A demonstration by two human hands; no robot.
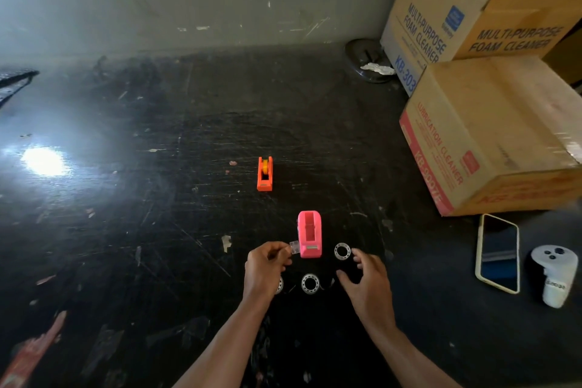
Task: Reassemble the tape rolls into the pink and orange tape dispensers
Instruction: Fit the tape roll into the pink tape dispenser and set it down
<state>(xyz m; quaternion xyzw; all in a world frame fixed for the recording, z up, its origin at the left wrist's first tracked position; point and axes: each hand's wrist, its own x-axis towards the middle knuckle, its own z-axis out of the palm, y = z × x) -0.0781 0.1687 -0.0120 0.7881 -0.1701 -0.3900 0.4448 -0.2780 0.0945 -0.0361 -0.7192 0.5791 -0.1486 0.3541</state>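
1. We see a dark, scratched surface (pixel 189 198) with two tape dispensers on it. The orange dispenser (pixel 265 174) stands farther from us and carries a yellow-orange roll in its cradle.
2. The pink dispenser (pixel 310 234) stands nearer, just in front of our hands, and its cradle looks empty.
3. Our left hand (pixel 266 268) is closed in a pinch on a small clear piece of tape (pixel 294 247), held just beside the left side of the pink dispenser.
4. Our right hand (pixel 367 280) is open, the fingers spread and curved, and it holds nothing. Its fingertips are near a clear tape roll (pixel 342 251) that lies flat at the right of the pink dispenser.
5. A second clear roll (pixel 310 283) lies flat between the two hands. A third one (pixel 279 285) is partly hidden behind the left wrist.
6. At the right we see cardboard boxes (pixel 491 135), a phone (pixel 498 253) lying flat and a white controller (pixel 554 274).
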